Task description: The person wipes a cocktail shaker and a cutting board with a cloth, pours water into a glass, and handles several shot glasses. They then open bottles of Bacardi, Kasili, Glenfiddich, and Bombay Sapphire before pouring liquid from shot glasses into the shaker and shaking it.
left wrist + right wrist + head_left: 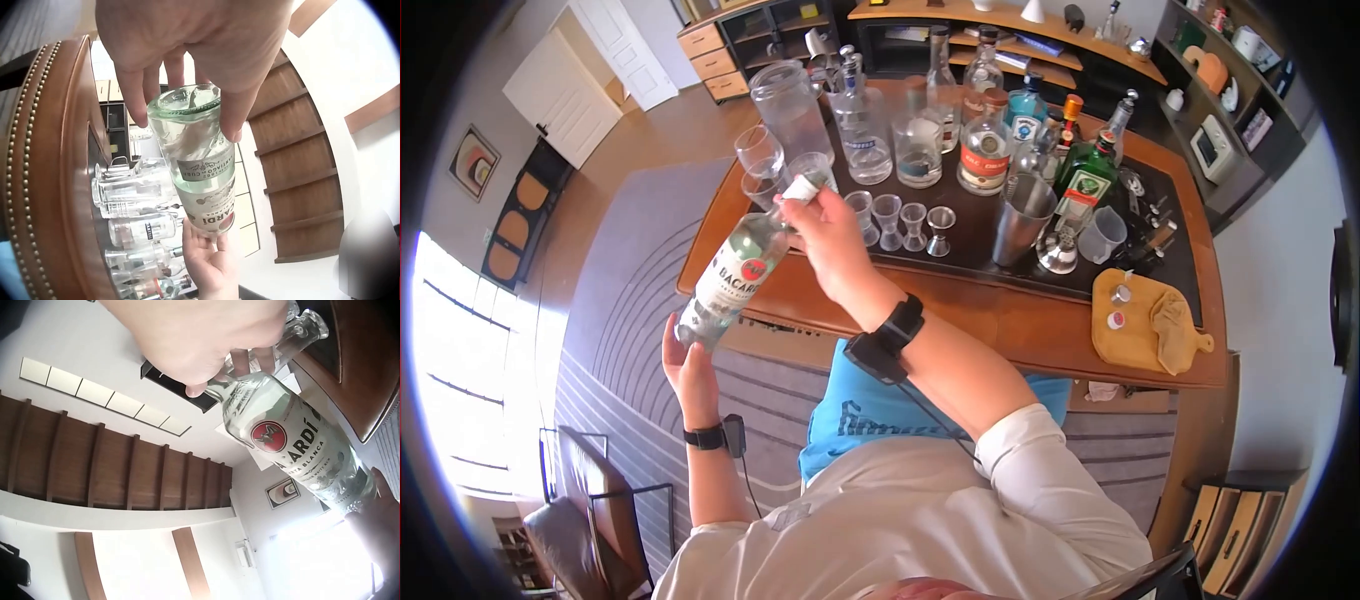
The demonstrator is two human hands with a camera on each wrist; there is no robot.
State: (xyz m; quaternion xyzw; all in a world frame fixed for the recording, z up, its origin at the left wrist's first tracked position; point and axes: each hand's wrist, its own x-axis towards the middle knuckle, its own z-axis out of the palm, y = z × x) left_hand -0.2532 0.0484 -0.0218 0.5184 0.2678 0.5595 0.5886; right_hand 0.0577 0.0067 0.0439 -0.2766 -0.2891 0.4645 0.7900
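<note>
A clear Bacardi rum bottle (735, 275) is held tilted in front of the table's left part, its white cap (802, 188) toward the upper right. My left hand (692, 375) grips it near the base; in the left wrist view the thumb and fingers spread round the glass bottom (187, 103). With my right hand (832, 240) I hold the neck just under the cap, and in the right wrist view those fingers (240, 362) curl round it. Pale liquid shows inside the bottle. The label with its red round emblem (269, 436) faces up toward the head.
Beyond the bottle, drinking glasses (758, 150), a large glass jar (790, 110) and several jiggers (887, 220) stand on the table (960, 290). More liquor bottles (985, 150) line the back. A metal shaker tin (1022, 220) and a wooden board (1125, 345) with a cloth lie to the right.
</note>
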